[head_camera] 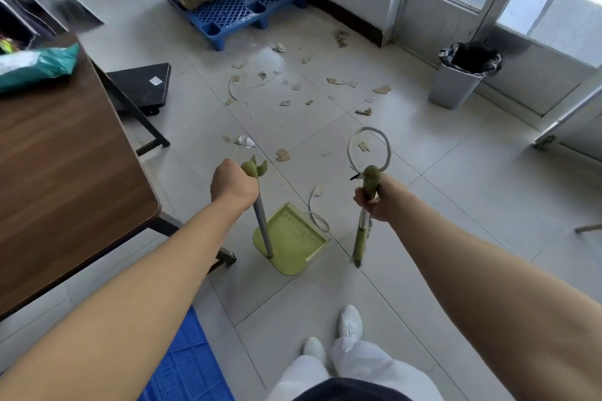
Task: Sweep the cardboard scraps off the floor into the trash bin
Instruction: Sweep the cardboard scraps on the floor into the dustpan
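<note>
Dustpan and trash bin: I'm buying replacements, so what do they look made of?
Dustpan: likely moulded plastic, matte green, with a ribbed tray. Trash bin: probably plastic, smooth grey walls with a faint sheen; a black bag lines it.

Two hands (234,185), one dustpan (293,238), one broom (360,238), one trash bin (452,88), about twenty cardboard scraps (381,89)

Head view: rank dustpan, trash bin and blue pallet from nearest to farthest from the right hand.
1. dustpan, on the floor just left of the right hand.
2. trash bin, ahead on the right by the door.
3. blue pallet, farthest, ahead left against the wall.
</note>
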Motion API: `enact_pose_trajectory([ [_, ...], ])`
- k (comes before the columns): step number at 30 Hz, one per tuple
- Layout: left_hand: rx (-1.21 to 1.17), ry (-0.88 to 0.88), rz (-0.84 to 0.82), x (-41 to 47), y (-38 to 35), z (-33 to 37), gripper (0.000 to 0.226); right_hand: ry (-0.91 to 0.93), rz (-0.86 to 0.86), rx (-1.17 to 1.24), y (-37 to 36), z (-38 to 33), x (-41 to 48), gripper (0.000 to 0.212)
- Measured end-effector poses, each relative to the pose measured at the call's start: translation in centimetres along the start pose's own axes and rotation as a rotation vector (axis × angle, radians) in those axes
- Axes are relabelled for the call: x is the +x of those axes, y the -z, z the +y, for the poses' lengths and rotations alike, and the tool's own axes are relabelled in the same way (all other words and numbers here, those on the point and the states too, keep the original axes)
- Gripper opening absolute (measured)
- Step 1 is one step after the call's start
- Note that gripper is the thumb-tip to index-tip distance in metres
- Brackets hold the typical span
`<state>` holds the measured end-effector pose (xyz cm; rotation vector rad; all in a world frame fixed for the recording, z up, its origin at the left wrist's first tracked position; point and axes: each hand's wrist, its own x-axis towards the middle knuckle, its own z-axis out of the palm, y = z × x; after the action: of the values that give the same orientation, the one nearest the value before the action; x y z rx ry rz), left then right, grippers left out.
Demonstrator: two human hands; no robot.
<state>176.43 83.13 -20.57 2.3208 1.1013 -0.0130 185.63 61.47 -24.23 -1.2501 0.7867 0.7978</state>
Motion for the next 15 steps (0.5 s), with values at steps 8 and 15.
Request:
enact_pose_trajectory([
  [8, -0.024, 0.101, 0.062, 4.9, -0.5, 1.2, 0.03, -0.109, 0.009, 0.099, -1.7, -1.3, 4.4, 0.021],
  [15, 0.0, 0.113, 0.05, 10.1, 0.3, 1.3, 0.031, -0.233, 0.042, 0.261, -5.1, -1.1, 8.7, 0.012],
])
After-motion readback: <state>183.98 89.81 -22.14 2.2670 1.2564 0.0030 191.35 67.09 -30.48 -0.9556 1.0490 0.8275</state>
